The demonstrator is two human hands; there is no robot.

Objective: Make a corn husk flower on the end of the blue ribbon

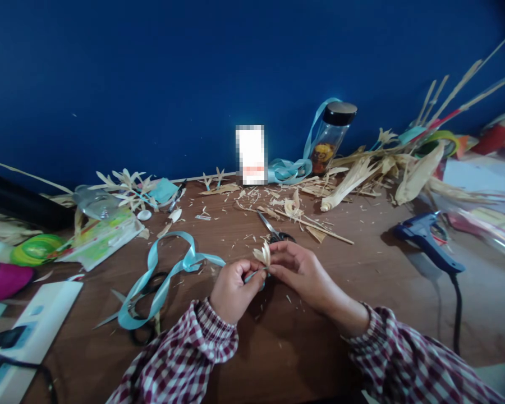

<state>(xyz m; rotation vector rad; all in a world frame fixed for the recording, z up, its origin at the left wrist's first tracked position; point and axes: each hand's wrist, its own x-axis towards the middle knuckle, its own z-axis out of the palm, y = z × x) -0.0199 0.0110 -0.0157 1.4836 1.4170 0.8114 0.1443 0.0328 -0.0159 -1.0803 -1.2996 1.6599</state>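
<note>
My left hand (pixel 237 286) pinches the base of a small pale flower (pixel 262 255), apparently made of dried corn husk, above the middle of the table. Light-blue ribbon (pixel 189 262) runs from that hand leftward in loose loops, lying over a pair of scissors (pixel 151 303). On the flower's right side, the fingers of my right hand (pixel 301 272) are closed, with thumb and fingertips at the petals and base. The exact grip between the fingertips is partly hidden. Just beyond my right hand lies a second pair of scissors (pixel 273 227), its handles partly covered.
A blue glue gun (pixel 427 238) stands at the right with its cord trailing forward. Dried husks (pixel 353 182), a lidded jar (pixel 331 137) and scraps line the blue wall. At the left are husk flowers (pixel 128 188) and a white power strip (pixel 42 336) with plugs.
</note>
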